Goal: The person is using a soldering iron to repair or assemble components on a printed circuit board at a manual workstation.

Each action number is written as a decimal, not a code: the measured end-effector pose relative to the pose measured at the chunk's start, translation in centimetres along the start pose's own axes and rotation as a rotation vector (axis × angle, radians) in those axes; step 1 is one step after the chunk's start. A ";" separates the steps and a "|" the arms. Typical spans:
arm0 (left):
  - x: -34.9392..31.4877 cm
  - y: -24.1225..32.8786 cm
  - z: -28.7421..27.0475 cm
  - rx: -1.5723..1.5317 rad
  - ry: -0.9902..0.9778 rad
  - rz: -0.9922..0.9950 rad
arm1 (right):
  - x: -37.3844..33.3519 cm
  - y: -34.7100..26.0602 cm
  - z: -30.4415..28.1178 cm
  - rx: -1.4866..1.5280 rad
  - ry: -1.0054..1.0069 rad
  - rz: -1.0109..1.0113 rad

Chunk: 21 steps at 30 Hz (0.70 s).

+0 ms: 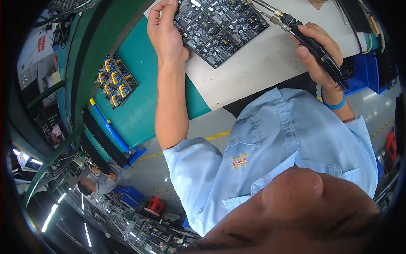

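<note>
In my right hand (318,53) is a black-handled soldering iron (315,48), its metal front end with a thin side tube pointing to the upper left. The fingers wrap round the handle; the tip lies past the frame's top edge. Under and left of it lies a dark circuit board panel (220,31), divided into several like boards crowded with small parts. My left hand (167,31) is against the panel's left edge, its fingers curled closed. The fingertips reach the top of the picture, so what they pinch, if anything, is hidden.
A pale work sheet (228,80) covers part of a green mat (146,114). On the mat are a board with yellow and blue parts (114,82), a blue tube-like tool (111,127) and a black slotted rack (105,137). Blue bins (366,72) stand right; another person (101,182) sits lower left.
</note>
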<state>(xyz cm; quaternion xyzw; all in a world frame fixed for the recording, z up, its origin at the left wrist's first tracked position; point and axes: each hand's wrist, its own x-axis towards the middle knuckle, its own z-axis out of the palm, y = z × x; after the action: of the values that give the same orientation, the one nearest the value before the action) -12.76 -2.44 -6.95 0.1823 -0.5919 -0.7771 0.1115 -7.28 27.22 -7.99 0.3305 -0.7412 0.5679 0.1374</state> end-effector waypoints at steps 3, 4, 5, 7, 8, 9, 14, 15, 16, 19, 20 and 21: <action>0.1 0.0 -0.1 -0.013 0.017 0.000 | -0.1 -0.2 0.1 -0.008 0.001 0.019; 0.2 0.0 -0.1 -0.021 0.029 0.002 | -0.1 -0.3 0.1 -0.014 0.001 0.035; 0.2 0.1 -0.1 -0.029 0.040 0.003 | -0.2 -0.4 0.2 -0.021 0.001 0.052; 0.0 0.2 0.1 -0.038 0.054 0.003 | -0.3 -0.4 0.2 -0.027 -0.002 0.069; -0.2 0.4 0.4 -0.035 0.059 -0.002 | -0.4 -0.3 0.2 -0.038 0.004 0.044; -0.4 0.7 0.7 -0.032 0.063 -0.006 | -0.5 -0.1 0.3 -0.051 0.011 0.018; -0.5 0.8 0.7 -0.034 0.070 -0.018 | 0.1 -0.5 0.4 -0.027 -0.017 -0.031; -0.4 0.7 0.6 -0.036 0.069 -0.020 | 0.3 -0.8 0.4 -0.003 -0.036 -0.029; -0.4 0.7 0.6 -0.037 0.067 -0.022 | 0.4 -0.9 0.4 0.022 -0.054 -0.026; -0.5 0.8 0.6 -0.031 0.100 -0.043 | -0.2 -1.8 0.5 0.039 -0.083 -0.004; -0.6 0.9 0.7 -0.028 0.114 -0.055 | -0.5 -2.2 0.5 0.047 -0.096 0.007; -0.6 0.9 0.6 -0.024 0.129 -0.066 | -0.7 -2.3 0.6 0.055 -0.109 0.019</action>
<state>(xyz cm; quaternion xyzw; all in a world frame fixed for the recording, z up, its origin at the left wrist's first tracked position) -12.51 -1.89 -5.89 0.2502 -0.5679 -0.7740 0.1260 -5.14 26.59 -6.83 0.3574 -0.7347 0.5707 0.0823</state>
